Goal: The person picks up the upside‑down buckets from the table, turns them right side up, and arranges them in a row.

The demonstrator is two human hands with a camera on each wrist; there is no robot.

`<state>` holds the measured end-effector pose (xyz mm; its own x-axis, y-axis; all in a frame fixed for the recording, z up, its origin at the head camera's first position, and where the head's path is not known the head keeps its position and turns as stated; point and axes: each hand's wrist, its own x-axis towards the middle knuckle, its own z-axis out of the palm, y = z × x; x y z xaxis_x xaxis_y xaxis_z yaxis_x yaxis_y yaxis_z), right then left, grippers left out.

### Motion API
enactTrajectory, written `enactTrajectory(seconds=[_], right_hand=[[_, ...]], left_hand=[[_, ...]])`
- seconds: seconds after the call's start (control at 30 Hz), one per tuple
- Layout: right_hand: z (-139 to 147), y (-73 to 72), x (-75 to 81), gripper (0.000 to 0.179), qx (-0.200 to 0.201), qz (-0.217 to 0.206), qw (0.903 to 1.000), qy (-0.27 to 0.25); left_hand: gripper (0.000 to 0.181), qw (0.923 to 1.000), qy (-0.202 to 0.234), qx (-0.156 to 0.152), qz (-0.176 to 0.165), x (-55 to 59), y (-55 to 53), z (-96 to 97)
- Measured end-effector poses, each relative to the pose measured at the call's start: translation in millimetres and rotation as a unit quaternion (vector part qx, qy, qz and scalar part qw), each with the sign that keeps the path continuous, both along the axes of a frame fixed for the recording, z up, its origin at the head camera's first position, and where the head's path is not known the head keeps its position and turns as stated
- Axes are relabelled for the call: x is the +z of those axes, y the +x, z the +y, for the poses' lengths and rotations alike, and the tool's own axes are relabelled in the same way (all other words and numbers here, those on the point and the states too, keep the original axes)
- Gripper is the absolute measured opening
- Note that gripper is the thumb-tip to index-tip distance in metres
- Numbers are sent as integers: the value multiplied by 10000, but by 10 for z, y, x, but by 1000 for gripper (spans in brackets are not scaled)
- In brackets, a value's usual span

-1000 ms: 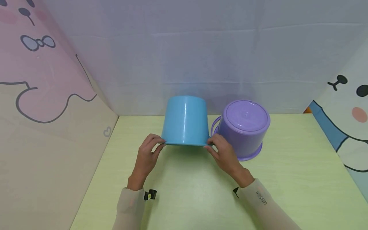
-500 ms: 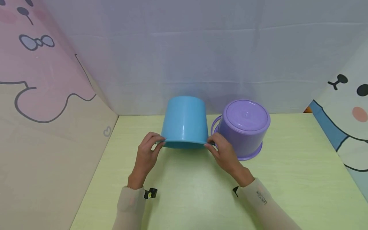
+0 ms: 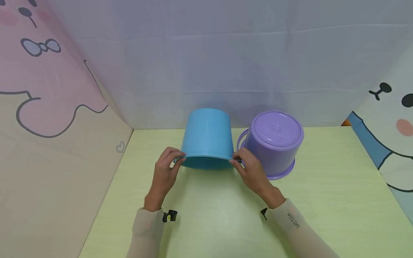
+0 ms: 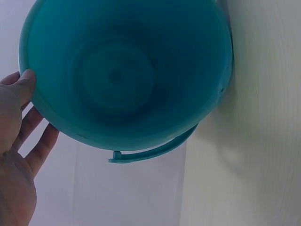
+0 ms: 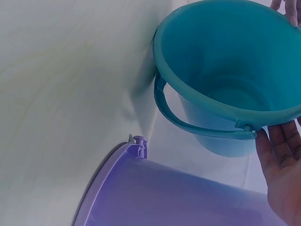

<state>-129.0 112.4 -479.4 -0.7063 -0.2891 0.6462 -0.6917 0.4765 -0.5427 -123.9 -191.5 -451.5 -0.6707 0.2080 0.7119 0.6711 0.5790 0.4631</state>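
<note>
A blue bucket (image 3: 206, 132) is tipped toward me in the head view, its near rim raised so the hollow inside (image 4: 115, 75) shows in the left wrist view. My left hand (image 3: 164, 175) pinches the rim at its left side, thumb against the inner edge. At the right side of the rim my right hand (image 3: 253, 175) pinches it near the handle joint. The bucket's curved handle (image 5: 202, 129) hangs below the rim in the right wrist view. Just right of it, a purple bucket (image 3: 276, 130) stands upside down, with its handle toward the blue one.
A pale yellow-green table (image 3: 206, 215) lies under everything. Behind the buckets rises a whitish cloth wall (image 3: 206, 57). Cartoon-printed panels stand at the left (image 3: 64, 161) and right (image 3: 387, 143) edges.
The near rim of the blue bucket has tilted up, so more of its dark inside shows below the edge. Both hands rose slightly with it. The purple bucket stays put.
</note>
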Motion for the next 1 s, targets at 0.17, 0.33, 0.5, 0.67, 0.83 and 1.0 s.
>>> enactTrajectory(seconds=[0.17,0.33,0.5,0.67,0.83,1.0], right_hand=[[-1,1,1,23,-3,8,10000,-51],[-6,3,0,23,-23,9,10000,-85],[-13,4,5,22,-14,65,9999,-103],[-25,17,13,20,-16,85,9999,-140],[-43,42,20,21,-44,-45,9997,-248],[-53,61,5,18,6,-219,9990,-386]], left_hand=[[24,10000,15,-14,1,-9,-7,4],[24,10000,47,-59,37,-16,-20,9],[24,9999,72,2,-82,10,-6,16],[23,9995,148,43,-260,25,5,19],[23,9984,330,62,-456,-3,10,4],[24,9967,481,92,-641,-67,15,-31]])
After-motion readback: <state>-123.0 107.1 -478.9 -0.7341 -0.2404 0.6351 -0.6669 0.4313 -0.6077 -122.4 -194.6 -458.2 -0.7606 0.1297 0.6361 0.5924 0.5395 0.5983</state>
